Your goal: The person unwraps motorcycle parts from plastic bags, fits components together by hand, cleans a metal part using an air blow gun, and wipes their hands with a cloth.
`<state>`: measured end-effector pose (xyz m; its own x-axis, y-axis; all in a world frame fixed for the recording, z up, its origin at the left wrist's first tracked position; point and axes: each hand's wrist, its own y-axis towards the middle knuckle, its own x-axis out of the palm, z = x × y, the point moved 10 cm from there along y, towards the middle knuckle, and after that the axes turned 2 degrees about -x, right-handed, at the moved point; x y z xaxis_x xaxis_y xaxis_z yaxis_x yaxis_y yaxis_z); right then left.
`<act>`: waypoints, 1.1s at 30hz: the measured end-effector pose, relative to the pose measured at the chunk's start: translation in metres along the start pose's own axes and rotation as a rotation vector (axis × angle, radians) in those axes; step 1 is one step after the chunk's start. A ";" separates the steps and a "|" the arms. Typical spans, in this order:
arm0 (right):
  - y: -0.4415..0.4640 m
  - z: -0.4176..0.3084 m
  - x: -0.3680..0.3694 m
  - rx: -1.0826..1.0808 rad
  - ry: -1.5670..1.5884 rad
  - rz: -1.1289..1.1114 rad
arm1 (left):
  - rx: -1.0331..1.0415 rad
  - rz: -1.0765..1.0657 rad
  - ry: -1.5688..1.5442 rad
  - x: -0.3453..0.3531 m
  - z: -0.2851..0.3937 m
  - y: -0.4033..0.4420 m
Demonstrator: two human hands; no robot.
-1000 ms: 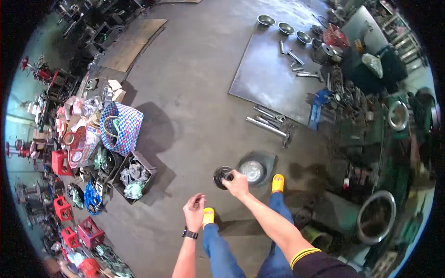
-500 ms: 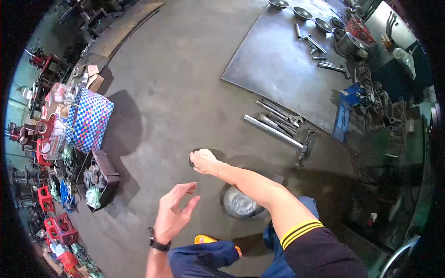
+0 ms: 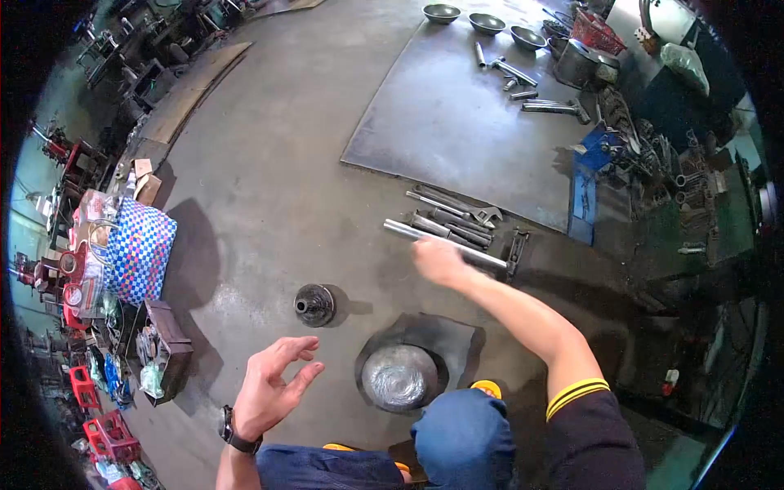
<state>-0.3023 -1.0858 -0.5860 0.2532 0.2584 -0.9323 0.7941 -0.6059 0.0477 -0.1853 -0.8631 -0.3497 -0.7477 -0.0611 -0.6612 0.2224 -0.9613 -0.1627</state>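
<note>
Beside a dark round metal part with a short hollow stub on top (image 3: 315, 305), my left hand (image 3: 273, 385) is raised above the floor, thumb and fingers apart and nothing in them. My right hand (image 3: 438, 260) is over the near side of a long silver bar (image 3: 482, 258) with a crosspiece at its right end. Its fingers are curled and mostly hidden, so contact with the bar cannot be told. An adjustable wrench (image 3: 487, 215) and several dark tools lie just behind the bar. Between my arms, a shiny round metal piece (image 3: 398, 377) rests by a dark sheet (image 3: 453, 339).
A metal plate (image 3: 441, 114) lies ahead, bearing pipes and bowls (image 3: 487, 24). To the left are a blue checked bag (image 3: 143, 249) and an open box (image 3: 171, 347). Wrenches and metal parts crowd the right side, near a blue metal piece (image 3: 582, 204).
My right hand has left the dark round part, which now stands uncovered on the floor, and moved right toward the silver bar. My left hand stays open. The view has shifted rightward.
</note>
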 end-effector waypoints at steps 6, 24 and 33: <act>-0.050 0.138 -0.028 0.178 -0.123 0.101 | -0.096 0.016 -0.008 -0.010 -0.035 -0.010; -0.029 -0.092 -0.056 0.069 0.668 0.177 | -0.193 0.259 -0.220 0.035 -0.208 -0.037; 0.029 -0.223 -0.006 -0.235 0.469 -0.039 | -0.158 0.337 -0.257 0.043 -0.227 -0.069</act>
<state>-0.1577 -0.9370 -0.4989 0.3984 0.6189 -0.6769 0.8967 -0.4181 0.1456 -0.0910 -0.7389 -0.5332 -0.7442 -0.4473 -0.4960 0.5577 -0.8248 -0.0929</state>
